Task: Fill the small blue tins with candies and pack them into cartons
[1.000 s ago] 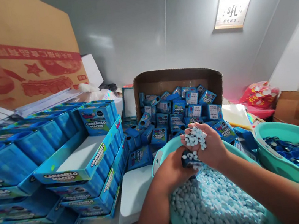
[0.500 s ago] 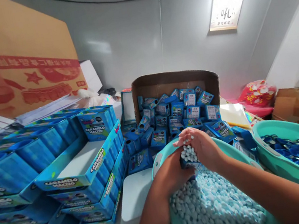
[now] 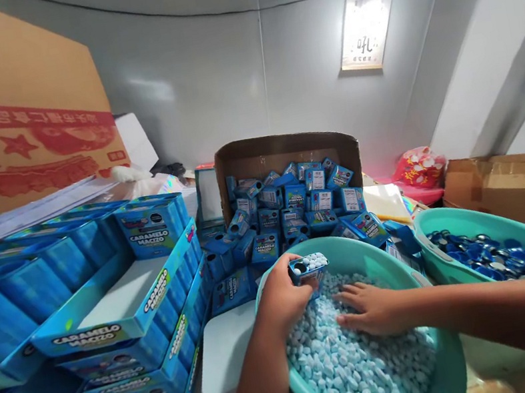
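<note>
Holding what, that left hand (image 3: 280,295)?

A small open tin (image 3: 308,266), pinched by its sides between thumb and fingers; it hangs level over the far-left part of the teal basin (image 3: 358,251), heaped with pale blue candies; kept level, I judge, so that none roll off the top.

And the right hand (image 3: 371,309)?

Lying palm down on the loose candies (image 3: 353,363) in the basin; fingers loosely spread, grasping nothing; it is below and to the right of the tin, near it but apart.

Why is the basin so close?

It stands right in front of the person, so both arms can reach into it, I would say; the candies fill most of it.

What is around it?

Just behind, an open cardboard box (image 3: 284,146) piled with small blue cartons (image 3: 295,207); to the right, a second basin (image 3: 437,264) full of dark blue lids (image 3: 487,258), likely there to be within the right arm's reach; to the left, stacked display trays (image 3: 124,309) marked CARAMELO MACIZO.

Anything between the trays and the basin?

A flat white slab (image 3: 225,359), beside the left forearm; whether it is a scale I cannot tell.
</note>
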`<state>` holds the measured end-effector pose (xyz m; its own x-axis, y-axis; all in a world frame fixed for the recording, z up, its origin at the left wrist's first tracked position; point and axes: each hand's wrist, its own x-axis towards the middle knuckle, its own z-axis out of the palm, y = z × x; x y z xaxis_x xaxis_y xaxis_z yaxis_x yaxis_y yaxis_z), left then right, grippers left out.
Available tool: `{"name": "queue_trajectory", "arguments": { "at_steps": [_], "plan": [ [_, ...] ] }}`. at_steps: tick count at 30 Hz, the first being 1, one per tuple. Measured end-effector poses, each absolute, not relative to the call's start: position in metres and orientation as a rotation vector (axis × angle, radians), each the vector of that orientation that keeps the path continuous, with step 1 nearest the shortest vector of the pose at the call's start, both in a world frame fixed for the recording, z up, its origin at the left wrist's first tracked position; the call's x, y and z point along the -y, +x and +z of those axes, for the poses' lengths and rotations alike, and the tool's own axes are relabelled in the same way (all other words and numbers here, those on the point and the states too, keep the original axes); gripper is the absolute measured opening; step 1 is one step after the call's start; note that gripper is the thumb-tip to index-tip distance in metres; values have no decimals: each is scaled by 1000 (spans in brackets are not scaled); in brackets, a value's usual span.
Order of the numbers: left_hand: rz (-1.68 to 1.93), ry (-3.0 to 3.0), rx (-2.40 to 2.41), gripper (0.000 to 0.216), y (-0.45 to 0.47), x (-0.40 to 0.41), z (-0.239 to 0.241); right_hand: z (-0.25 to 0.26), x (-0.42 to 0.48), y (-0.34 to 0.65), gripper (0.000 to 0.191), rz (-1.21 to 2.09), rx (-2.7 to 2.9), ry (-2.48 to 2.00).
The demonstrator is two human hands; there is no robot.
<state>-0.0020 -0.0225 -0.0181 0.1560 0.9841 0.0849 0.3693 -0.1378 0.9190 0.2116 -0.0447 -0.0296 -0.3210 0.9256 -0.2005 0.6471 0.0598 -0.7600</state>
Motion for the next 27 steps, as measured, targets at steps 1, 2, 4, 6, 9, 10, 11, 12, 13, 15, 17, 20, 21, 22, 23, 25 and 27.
{"name": "queue_trajectory", "arguments": {
  "at_steps": [1, 2, 4, 6, 9, 10, 11, 12, 13, 15, 17, 20, 21, 22, 23, 25, 27],
  "plan": [
    [979, 1649, -1325, 42, -2, 22, -18, -29, 53, 204, 63, 1145, 2100, -1633],
    [983, 1659, -1327, 41, -2, 23, -17, -27, 61, 195, 74, 1158, 2173, -1671],
    [997, 1670, -1324, 39, -2, 23, -16, -25, 70, 179, 92, 1180, 2222, -1681],
    [1011, 1663, -1319, 39, -3, 22, -14, -28, 74, 168, 103, 1165, 2206, -1674],
    [1001, 1652, -1315, 40, -3, 21, -14, -41, 71, 161, 102, 1150, 2052, -1699],
    [1001, 1655, -1317, 40, -3, 20, -15, -47, 69, 161, 99, 1127, 1987, -1707],
    [1005, 1660, -1318, 40, -2, 20, -16, -53, 65, 162, 91, 1080, 1936, -1698],
    [1009, 1667, -1319, 40, -2, 20, -17, -58, 60, 164, 81, 1021, 1918, -1661],
    [1015, 1676, -1322, 40, -2, 19, -19, -62, 54, 167, 71, 964, 1931, -1600],
    [1026, 1696, -1336, 38, -2, 19, -21, -67, 41, 174, 57, 885, 1991, -1447],
    [1025, 1707, -1361, 36, -2, 20, -22, -67, 27, 180, 50, 884, 2052, -1305],
    [1017, 1720, -1395, 35, -3, 22, -19, -59, 13, 185, 38, 927, 2067, -1217],
    [1011, 1723, -1402, 35, -3, 22, -18, -56, 11, 185, 34, 933, 2052, -1213],
    [1003, 1725, -1406, 36, -3, 22, -17, -51, 10, 186, 30, 931, 2031, -1216],
    [996, 1725, -1405, 37, -4, 23, -16, -47, 10, 187, 26, 925, 2010, -1217],
    [984, 1725, -1396, 37, -4, 22, -16, -36, 12, 190, 20, 918, 2010, -1203],
    [976, 1729, -1391, 35, -4, 21, -17, -23, 16, 192, 18, 931, 2018, -1210]
  ]
}}
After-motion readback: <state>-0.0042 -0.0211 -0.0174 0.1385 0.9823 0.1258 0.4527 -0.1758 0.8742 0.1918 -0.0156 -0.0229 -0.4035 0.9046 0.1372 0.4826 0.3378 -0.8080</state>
